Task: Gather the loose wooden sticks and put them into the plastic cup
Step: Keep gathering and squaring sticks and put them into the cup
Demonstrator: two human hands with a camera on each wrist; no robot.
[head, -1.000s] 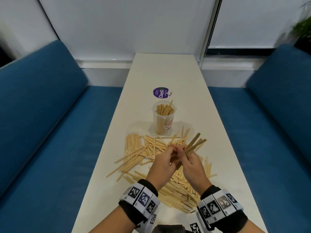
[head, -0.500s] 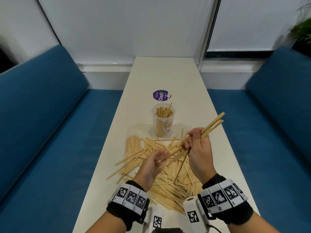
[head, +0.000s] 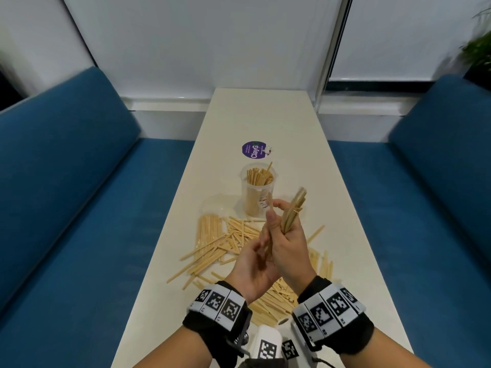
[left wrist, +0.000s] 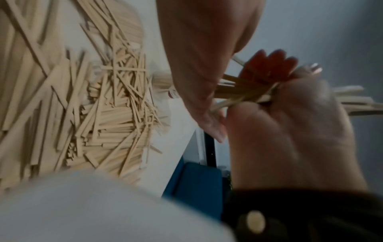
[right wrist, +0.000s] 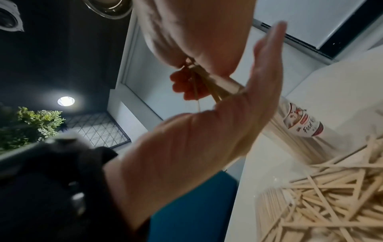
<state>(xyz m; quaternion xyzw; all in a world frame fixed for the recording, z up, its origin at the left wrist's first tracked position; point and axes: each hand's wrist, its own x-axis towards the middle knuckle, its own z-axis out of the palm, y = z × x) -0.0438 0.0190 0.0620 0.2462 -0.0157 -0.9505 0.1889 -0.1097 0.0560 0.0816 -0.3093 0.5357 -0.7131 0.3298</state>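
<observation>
Purple round sticker on the table, beyond the hands past the cup: reads "ClayG"; smaller print on it is illegible. Plastic cup just past the right hand: red-and-white label, script starting "Food", the rest unreadable. Wristband squares carry coded patterns only.

A café or office booth: blue benches flank a narrow white table beneath blinds.

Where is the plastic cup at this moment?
In the head view the plastic cup stands upright mid-table, just beyond the raised hands, between the purple sticker behind it and the loose sticks in front.
</observation>
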